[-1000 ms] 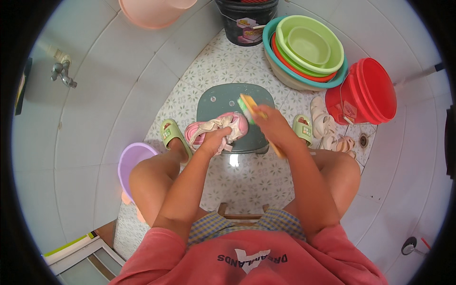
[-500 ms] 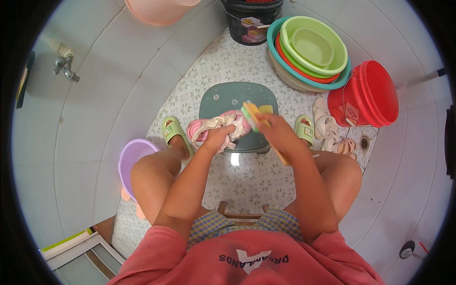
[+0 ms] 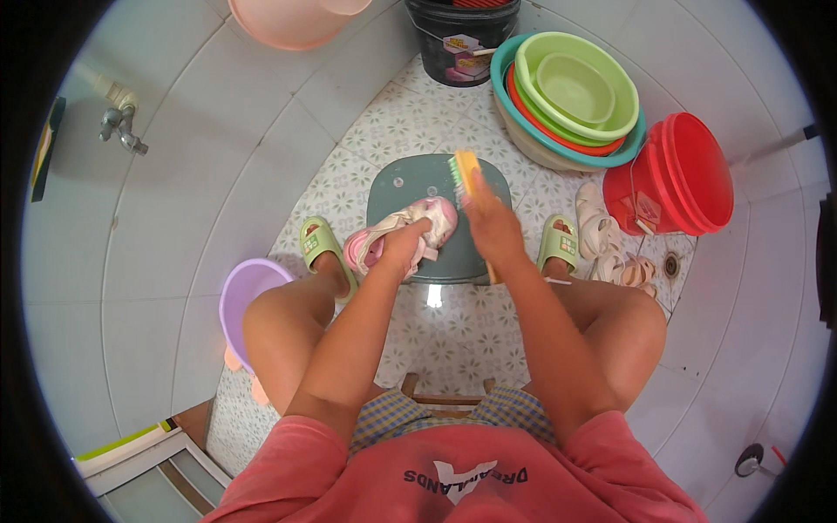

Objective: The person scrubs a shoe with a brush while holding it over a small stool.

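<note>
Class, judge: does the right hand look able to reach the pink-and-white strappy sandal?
Likely yes: the right hand sits near the sandal, nothing visible between, though it grips a yellow long-handled brush.

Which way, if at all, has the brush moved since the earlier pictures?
Yes: the brush moved up the picture, toward the far edge of the green stool.

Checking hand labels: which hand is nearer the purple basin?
Left. The left hand, gripping the pink-and-white sandal, is to the right of the purple basin; the right hand, holding the yellow brush, is farther right.
</note>
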Demonstrator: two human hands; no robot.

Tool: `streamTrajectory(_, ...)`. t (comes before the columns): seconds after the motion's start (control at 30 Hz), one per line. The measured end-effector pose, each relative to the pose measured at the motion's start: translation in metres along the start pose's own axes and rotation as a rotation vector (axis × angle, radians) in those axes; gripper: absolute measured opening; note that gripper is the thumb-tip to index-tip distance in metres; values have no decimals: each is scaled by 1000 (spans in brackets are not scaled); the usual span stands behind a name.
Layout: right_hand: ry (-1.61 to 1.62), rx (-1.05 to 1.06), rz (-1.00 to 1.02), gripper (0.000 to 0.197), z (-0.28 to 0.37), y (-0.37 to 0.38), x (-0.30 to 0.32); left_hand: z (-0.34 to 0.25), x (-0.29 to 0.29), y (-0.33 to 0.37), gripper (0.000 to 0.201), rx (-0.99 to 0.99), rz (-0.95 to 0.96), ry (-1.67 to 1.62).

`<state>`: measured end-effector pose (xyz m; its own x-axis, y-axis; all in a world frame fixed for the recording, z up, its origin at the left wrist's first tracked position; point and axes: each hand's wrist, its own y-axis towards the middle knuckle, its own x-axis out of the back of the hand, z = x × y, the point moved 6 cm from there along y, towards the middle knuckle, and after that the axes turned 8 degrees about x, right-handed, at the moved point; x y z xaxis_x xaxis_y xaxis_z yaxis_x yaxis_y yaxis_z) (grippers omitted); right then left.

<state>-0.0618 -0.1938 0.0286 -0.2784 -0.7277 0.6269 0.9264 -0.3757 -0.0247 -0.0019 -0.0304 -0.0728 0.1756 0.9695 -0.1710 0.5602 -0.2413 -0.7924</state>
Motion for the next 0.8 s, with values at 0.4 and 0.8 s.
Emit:
streamTrajectory(0.4, 163, -129, -131, 47, -16, -54, -73, 3, 4, 32, 17, 122, 81, -145)
streamTrajectory(0.8, 129, -96, -47, 45, -17, -59, -70, -3, -2, 19, 13, 137, 64, -94)
